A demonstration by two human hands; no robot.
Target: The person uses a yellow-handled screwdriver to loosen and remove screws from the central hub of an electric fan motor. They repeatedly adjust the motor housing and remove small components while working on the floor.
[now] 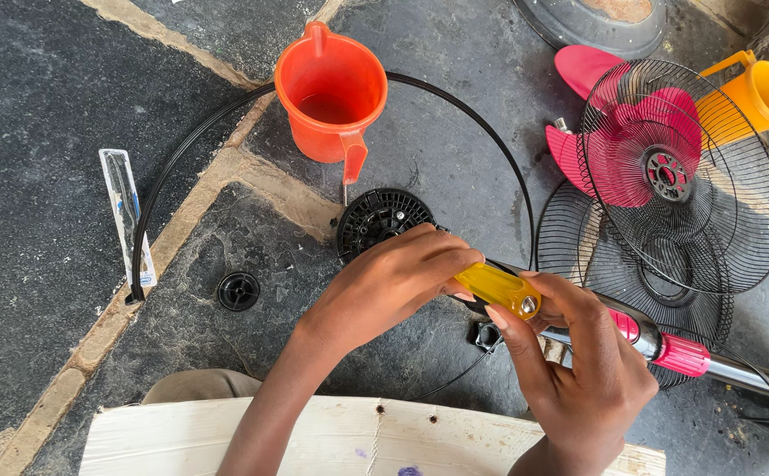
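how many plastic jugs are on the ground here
2. An orange jug stands at top centre, inside the black ring. A yellow jug sits at the top right, partly behind the wire fan guard. Others may be out of frame.

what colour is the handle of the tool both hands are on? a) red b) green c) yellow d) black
c: the left hand and right hand both grip a screwdriver handle that is translucent yellow, held above the fan's black motor housing.
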